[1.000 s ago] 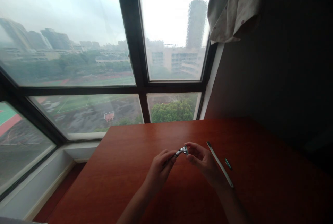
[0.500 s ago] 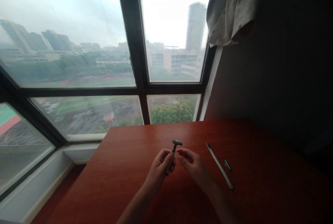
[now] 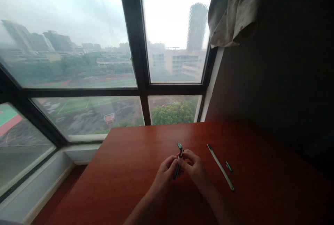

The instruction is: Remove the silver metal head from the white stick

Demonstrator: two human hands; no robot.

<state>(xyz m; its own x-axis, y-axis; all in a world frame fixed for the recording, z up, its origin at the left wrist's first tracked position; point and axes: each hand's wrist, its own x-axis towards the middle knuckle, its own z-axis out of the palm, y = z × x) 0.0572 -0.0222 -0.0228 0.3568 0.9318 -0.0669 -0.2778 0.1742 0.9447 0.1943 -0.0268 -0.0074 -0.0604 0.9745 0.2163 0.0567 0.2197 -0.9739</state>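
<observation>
A razor [image 3: 176, 172] is held upright and slightly tilted over the table, its small head, glinting green, at the top. My left hand [image 3: 166, 170] has its fingers closed around the handle from the left. From the other side, my right hand [image 3: 193, 168] pinches the razor's handle just below the head. The fingers partly hide the handle's middle. To the right of my right hand lies a long, thin, pale stick [image 3: 221, 168] with a dark tip. Beside that stick rests a small green and dark piece [image 3: 228, 166], similar in look to a razor head.
The reddish-brown wooden table [image 3: 125, 169] reaches up to a large window with dark frames [image 3: 142, 89]. A pale curtain [image 3: 229, 16] hangs at the upper right, in front of a dark wall [image 3: 281, 64].
My right hand has moved in from beside the razor and now grips it along with my left. The razor has turned and shifted slightly right, so its head shows at another angle.
</observation>
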